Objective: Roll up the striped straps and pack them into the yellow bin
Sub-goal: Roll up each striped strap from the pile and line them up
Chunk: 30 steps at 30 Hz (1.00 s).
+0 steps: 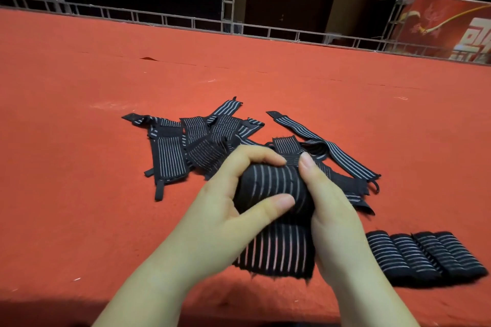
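Note:
Both hands hold one black strap with pale stripes (273, 188) above the red table. Its upper part is wound into a roll; the loose tail (276, 252) hangs down toward me. My left hand (225, 210) grips the roll from the left, thumb across its front. My right hand (332, 210) grips it from the right, thumb on the top edge. Behind the hands lies a heap of unrolled striped straps (196, 138). Several finished rolls (425, 255) lie side by side at the lower right. No yellow bin is in view.
The red felt table (79, 114) stretches wide to the left and far side. A grey metal rail (186, 21) runs along its back edge, with dark shelving behind. A red poster (446, 26) stands at the back right.

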Each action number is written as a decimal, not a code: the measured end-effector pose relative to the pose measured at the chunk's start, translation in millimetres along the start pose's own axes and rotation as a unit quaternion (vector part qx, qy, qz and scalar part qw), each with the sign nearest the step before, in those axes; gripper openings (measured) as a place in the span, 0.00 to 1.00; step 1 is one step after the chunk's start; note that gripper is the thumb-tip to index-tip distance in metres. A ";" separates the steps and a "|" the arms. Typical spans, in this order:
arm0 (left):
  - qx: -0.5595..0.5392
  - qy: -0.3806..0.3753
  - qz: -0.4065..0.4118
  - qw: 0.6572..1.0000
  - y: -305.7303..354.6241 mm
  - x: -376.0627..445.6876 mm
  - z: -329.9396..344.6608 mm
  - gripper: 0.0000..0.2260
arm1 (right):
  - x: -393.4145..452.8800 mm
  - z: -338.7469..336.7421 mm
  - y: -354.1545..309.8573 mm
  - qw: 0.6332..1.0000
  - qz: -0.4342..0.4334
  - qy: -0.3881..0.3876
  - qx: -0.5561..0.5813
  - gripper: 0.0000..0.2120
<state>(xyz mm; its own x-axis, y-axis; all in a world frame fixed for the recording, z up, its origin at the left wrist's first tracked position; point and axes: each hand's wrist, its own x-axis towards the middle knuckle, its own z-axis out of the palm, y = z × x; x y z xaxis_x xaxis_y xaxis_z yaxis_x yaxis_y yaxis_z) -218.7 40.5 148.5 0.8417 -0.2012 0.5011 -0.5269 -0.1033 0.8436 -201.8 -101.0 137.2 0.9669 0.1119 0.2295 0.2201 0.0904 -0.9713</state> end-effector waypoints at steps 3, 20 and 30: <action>-0.055 0.041 -0.089 0.994 -5.8 3.4 0.0 0.19 | -4.4 3.9 -1.1 0.994 -0.101 0.005 -0.046 0.19; -0.139 0.033 -0.132 0.981 -4.5 6.5 1.7 0.23 | -11.2 7.6 -2.4 0.959 -0.217 0.035 -0.179 0.19; -0.001 0.029 -0.029 0.999 -2.5 2.4 4.5 0.14 | -2.7 3.2 -3.1 0.986 -0.126 0.046 -0.098 0.20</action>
<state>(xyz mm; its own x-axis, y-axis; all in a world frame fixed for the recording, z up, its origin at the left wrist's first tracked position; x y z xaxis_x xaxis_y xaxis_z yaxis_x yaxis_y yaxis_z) -215.9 35.9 146.7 0.8759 -0.1384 0.4622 -0.4775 -0.1107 0.8716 -205.6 -98.4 139.8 0.8837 0.0190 0.4678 0.4675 -0.0891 -0.8795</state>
